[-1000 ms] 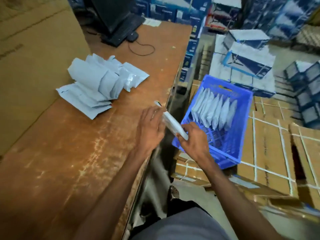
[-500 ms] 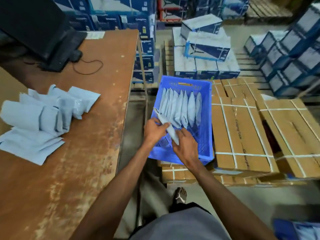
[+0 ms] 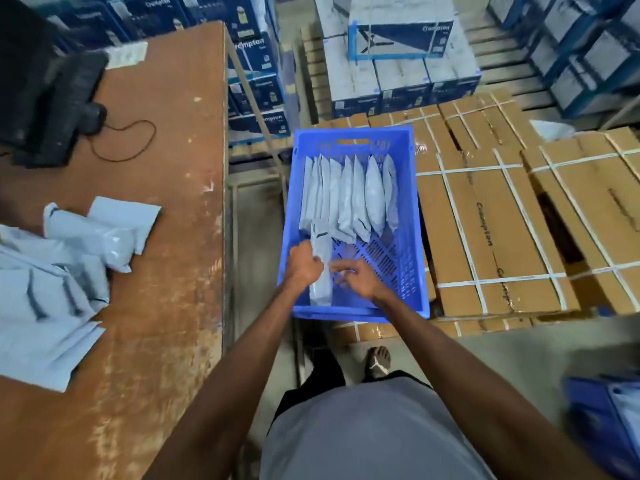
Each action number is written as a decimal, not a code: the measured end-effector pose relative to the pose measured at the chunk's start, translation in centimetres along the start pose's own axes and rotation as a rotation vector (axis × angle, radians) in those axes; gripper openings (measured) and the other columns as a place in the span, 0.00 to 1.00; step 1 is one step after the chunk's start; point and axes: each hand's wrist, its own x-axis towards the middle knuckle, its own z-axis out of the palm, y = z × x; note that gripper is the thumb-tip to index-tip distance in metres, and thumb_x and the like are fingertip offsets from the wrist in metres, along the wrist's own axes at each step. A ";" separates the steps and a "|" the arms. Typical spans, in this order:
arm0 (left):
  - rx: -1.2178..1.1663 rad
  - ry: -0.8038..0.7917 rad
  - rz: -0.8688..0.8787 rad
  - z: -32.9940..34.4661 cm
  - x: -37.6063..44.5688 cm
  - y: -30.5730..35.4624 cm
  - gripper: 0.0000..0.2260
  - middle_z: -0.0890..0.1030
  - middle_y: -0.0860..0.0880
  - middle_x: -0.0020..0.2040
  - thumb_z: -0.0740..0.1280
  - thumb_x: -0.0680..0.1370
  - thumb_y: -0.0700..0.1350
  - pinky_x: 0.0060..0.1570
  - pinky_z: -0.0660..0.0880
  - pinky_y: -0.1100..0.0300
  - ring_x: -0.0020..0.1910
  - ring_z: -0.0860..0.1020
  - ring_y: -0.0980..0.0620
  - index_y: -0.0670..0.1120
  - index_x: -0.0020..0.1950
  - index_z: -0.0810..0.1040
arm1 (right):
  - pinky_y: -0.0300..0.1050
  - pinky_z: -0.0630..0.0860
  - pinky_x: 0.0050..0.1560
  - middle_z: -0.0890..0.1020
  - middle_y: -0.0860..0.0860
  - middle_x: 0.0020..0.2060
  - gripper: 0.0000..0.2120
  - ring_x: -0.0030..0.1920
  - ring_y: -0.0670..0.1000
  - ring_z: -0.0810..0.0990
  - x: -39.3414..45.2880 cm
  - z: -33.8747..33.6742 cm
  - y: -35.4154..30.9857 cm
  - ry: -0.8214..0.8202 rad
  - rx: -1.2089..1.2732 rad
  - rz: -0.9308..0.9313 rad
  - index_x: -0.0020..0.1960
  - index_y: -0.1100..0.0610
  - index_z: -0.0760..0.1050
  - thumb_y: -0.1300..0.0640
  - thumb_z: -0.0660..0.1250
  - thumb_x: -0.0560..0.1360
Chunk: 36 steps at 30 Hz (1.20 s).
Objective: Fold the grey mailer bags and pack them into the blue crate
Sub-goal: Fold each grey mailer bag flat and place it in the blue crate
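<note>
The blue crate (image 3: 412, 216) stands on strapped cartons to the right of the table. Several folded grey mailer bags (image 3: 349, 192) stand on edge in a row in its far half. One more folded grey mailer (image 3: 320, 289) lies lengthwise in the near left part of the crate. My left hand (image 3: 304, 266) grips this mailer from its left side. My right hand (image 3: 356, 280) touches it from the right with fingers spread and loosely bent. A heap of unfolded grey mailers (image 3: 59, 271) lies on the wooden table (image 3: 166, 237) at the left.
A black keyboard, mouse and cable (image 3: 79, 109) sit at the table's far left. Strapped brown cartons (image 3: 502, 216) lie right of the crate, with stacked blue-and-white boxes (image 3: 398, 64) behind. Another blue crate (image 3: 609, 420) shows at the lower right. My foot (image 3: 379, 358) is on the floor below.
Both hands carried the folded mailer from over the table edge rightward and down into the crate's near left part. The view has turned toward the crate.
</note>
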 end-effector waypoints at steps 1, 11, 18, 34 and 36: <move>0.035 -0.031 -0.011 0.2 0.2 0.0 0.13 0.77 0.35 0.64 0.65 0.80 0.42 0.57 0.75 0.47 0.64 0.76 0.34 0.38 0.62 0.74 | 0.36 0.78 0.43 0.82 0.59 0.57 0.22 0.45 0.45 0.81 0.6 0.0 0.4 -0.021 0.034 0.047 0.67 0.64 0.79 0.76 0.54 0.80; 0.099 -0.106 -0.074 1.8 2.0 -0.3 0.17 0.74 0.36 0.67 0.70 0.80 0.45 0.58 0.76 0.44 0.66 0.74 0.34 0.39 0.65 0.74 | 0.35 0.68 0.31 0.79 0.58 0.60 0.29 0.36 0.51 0.72 2.6 1.8 0.6 -0.128 0.146 0.206 0.72 0.61 0.74 0.80 0.55 0.76; 0.181 -0.130 -0.074 2.2 3.6 -0.3 0.17 0.74 0.36 0.68 0.70 0.81 0.44 0.59 0.75 0.44 0.67 0.74 0.34 0.38 0.66 0.73 | 0.37 0.71 0.34 0.79 0.59 0.67 0.30 0.43 0.54 0.73 3.5 2.1 1.0 -0.158 0.163 0.229 0.74 0.62 0.72 0.80 0.56 0.77; 0.784 -0.008 0.079 3.7 2.8 -0.5 0.20 0.80 0.46 0.56 0.73 0.76 0.46 0.32 0.79 0.60 0.55 0.80 0.51 0.42 0.66 0.79 | 0.33 0.64 0.25 0.80 0.56 0.65 0.30 0.42 0.54 0.71 3.0 2.0 -0.4 -0.183 0.054 0.182 0.76 0.59 0.71 0.79 0.56 0.78; 0.814 0.023 0.116 3.6 2.7 -1.0 0.21 0.77 0.43 0.64 0.68 0.81 0.44 0.40 0.82 0.57 0.61 0.79 0.49 0.40 0.73 0.72 | 0.34 0.63 0.24 0.80 0.53 0.62 0.30 0.43 0.56 0.71 3.0 2.1 -0.4 -0.194 0.052 0.200 0.76 0.60 0.71 0.79 0.55 0.78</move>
